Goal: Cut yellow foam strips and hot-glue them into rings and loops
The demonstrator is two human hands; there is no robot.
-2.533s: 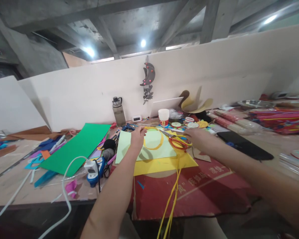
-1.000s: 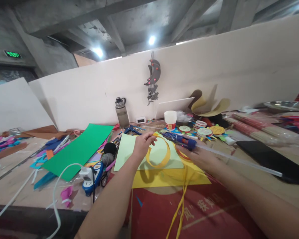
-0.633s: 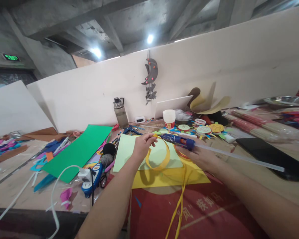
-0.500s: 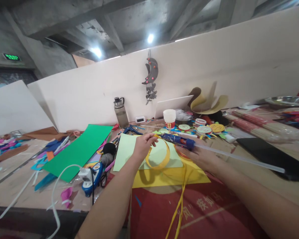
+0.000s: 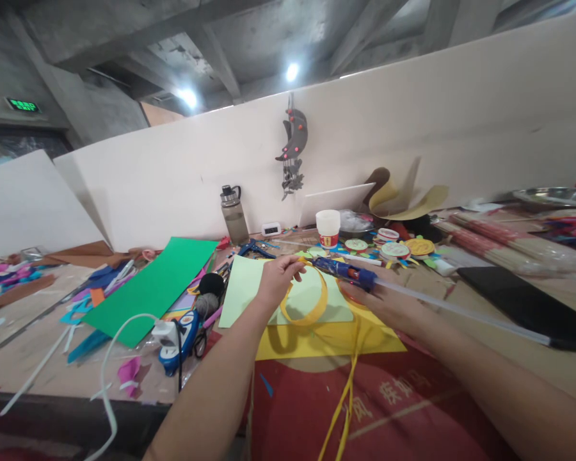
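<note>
Glue gun [image 5: 350, 274] and yellow strip [image 5: 310, 318] come together over the middle of the bench [image 5: 67, 378], between its front edge and the white panel [image 5: 173, 192] standing along its back edge. The strip is curved into a loop above a pale green sheet [image 5: 242, 288], which overlaps the far part of a yellow sheet [image 5: 381, 339]; beneath is a red board [image 5: 307, 416] reaching toward the bench's front edge. The left hand [image 5: 277, 280] pinches the top of the loop, thumb and fingertips pressed together on it. The right hand [image 5: 384, 298] is closed about the gun, nozzle pointing left at that pinched spot; its fingers are largely hidden, so I cannot tell whether the trigger is squeezed. A glue stick [image 5: 461, 307] juts from the gun's rear toward the bench's right end. Nozzle and strip are at least just beside one another; contact is too small to make out. I take the step in hand to be putting glue where the loop closes. The next move, as I judge it, calls for a steady left pinch, the nozzle drawn clear, and the join pressed firmly, fingertips kept off hot glue
</note>
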